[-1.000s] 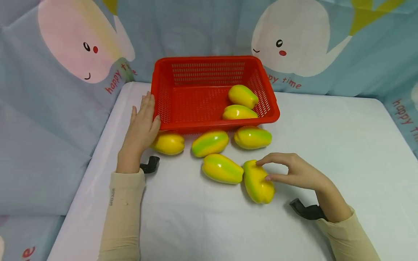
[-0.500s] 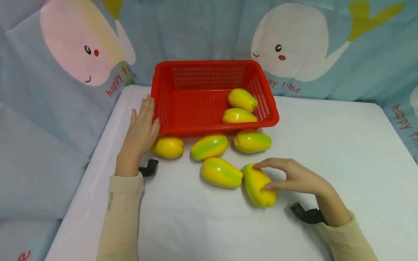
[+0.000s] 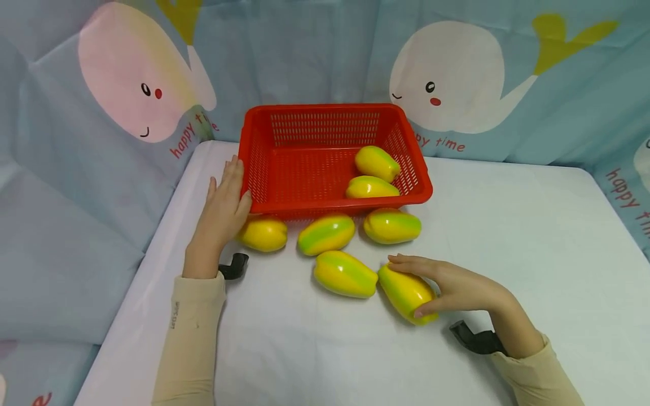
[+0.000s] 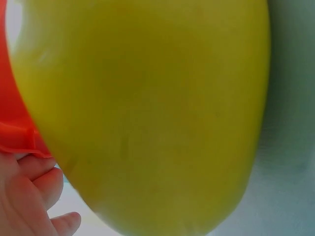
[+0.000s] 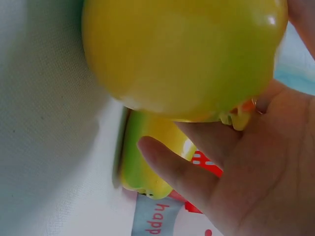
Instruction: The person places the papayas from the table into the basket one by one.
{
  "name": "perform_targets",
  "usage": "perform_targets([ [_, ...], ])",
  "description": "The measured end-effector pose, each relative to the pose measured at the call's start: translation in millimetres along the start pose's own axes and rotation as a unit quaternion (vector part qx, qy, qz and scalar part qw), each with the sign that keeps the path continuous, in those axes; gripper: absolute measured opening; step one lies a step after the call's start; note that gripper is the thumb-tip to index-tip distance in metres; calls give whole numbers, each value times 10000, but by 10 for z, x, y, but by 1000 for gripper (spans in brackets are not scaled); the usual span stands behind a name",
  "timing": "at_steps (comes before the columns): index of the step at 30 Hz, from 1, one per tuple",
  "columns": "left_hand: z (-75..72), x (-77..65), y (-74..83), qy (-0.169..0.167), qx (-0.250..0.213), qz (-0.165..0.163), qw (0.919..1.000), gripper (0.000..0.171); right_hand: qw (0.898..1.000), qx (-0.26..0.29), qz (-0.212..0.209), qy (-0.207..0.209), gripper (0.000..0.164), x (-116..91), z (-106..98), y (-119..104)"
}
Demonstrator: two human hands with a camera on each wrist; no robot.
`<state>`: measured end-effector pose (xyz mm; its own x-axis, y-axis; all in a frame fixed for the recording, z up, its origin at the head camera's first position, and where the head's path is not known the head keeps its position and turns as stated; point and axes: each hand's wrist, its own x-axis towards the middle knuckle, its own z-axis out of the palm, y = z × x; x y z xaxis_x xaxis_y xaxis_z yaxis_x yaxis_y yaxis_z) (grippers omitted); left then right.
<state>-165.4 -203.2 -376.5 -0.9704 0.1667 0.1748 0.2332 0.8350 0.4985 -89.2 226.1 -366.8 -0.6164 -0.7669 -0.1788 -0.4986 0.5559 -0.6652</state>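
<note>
Right grip (image 3: 453, 286) touching: 1 papaya (image 3: 405, 293) | table (image 3: 533, 225): 5 total | basket (image 3: 325, 128): 2

At the right grip (image 3: 452, 285), the glossy oval fruit (image 3: 406, 294) is green-streaked yellow; beyond, the rectangular plastic basket (image 3: 304, 175) is plain red, the whale-printed cloth (image 3: 315, 56) blue.

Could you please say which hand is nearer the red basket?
The left hand: it touches the red basket at its left; the right hand is apart, on a fruit in front.
</note>
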Motion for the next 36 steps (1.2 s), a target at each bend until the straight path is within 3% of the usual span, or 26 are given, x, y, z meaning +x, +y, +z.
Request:
perform_targets([
  [10, 37, -50, 0, 0, -63, -2, 10000, 62, 9999, 46, 57, 120, 71, -38, -1, 36],
  [14, 57, -72, 7, 11, -69, 4, 10000, 63, 9989, -65, 70, 465, 65, -77, -13, 65],
  [20, 74, -79, 6, 82, -83, 20, 9999, 63, 9947, 66, -353, 962, 51, -98, -18, 130],
  [28, 59, -65, -2, 142, -44, 62, 9999, 63, 9941, -29, -487, 971, 49, -97, -65, 125],
  [36, 8, -35, 4, 181, -29, 92, 9998, 62, 9963, -170, -121, 839, 65, -97, -108, 140],
])
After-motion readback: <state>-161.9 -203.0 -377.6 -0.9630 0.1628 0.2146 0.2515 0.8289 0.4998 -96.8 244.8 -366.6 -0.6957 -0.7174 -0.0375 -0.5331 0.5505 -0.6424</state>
